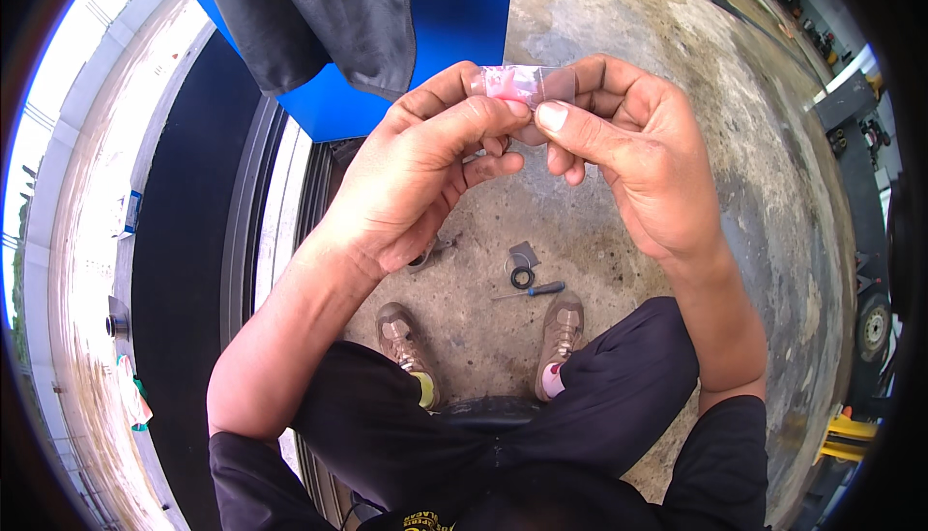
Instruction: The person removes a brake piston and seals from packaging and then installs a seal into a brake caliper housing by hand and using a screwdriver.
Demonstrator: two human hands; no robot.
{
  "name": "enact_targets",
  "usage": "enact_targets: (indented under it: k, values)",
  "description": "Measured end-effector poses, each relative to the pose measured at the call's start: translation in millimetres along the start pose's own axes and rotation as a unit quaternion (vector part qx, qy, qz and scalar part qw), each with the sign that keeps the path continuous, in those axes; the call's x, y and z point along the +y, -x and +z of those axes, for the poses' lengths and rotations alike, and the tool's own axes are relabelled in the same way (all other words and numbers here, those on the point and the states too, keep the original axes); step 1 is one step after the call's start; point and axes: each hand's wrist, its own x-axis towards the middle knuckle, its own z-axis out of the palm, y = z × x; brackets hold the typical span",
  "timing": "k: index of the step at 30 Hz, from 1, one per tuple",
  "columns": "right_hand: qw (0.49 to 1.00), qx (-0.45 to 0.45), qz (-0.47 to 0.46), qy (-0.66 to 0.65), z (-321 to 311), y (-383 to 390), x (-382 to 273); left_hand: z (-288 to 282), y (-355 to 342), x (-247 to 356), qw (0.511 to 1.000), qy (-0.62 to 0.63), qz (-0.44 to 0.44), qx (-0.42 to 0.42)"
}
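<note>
Between my two hands, raised in front of me, is a small clear plastic sachet (553,85) with something pink inside its left part. My left hand (440,144) pinches the pink end, thumb on the near side and fingers behind. The right hand (643,140) grips the clear end, its thumb pressed flat near the lower edge. Both thumbs almost meet at the middle of the sachet. What the pink content is, I cannot make out.
A blue cabinet (464,9) with a dark cloth (319,19) over it stands ahead on the left. On the concrete floor between my shoes lie a screwdriver (546,289), a black ring (522,278) and a small grey piece (523,254). A wheel (874,328) shows far right.
</note>
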Motion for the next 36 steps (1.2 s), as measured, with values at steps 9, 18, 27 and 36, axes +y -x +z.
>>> enact_targets:
  k: [9,18,27,36]
  values:
    - [0.992,0.026,-0.066,0.101,-0.7,-3.4,10.5,5.1,0.3,1.5,0.975,-0.216,0.040,0.040]
    - [0.992,0.030,-0.061,0.103,-0.3,-4.9,10.7,-1.4,-1.1,5.3,0.976,-0.215,0.021,0.027]
    - [0.970,0.060,-0.115,0.204,7.4,-2.5,9.1,-0.9,-0.7,4.7,0.944,-0.310,0.095,0.061]
    - [0.883,0.047,-0.243,0.399,5.9,-0.1,3.6,7.4,4.4,5.8,0.887,-0.433,0.142,0.068]
